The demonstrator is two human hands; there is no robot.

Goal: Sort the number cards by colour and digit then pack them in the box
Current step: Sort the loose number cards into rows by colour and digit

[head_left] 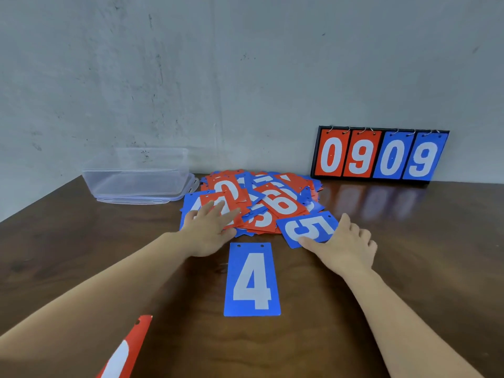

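Blue and red number cards are shown in a loose pile (275, 205) on a brown table (409, 255), head view. The left hand (210, 230) is laid flat on the pile's near left edge, fingers straight and spread, with nothing gripped. The right hand (346, 246) is closed on the blue 5 (313, 226): the thumb is pressed on the card's face and the fingers are curled at its right edge; whether they reach beneath cannot be told. The blue 5 is overlapped with the pile's near right corner. The blue 4 (252, 279) is laid flat between the two wrists, just nearer than both hands and apart from the pile. A red card (125, 350), cut by the frame, is seen beside the left forearm, well back from that hand. The clear box (136, 173) is set beyond and left of the left hand, near the pile. A scoreboard (380, 155) reading 0909 is propped against the wall beyond the right hand.
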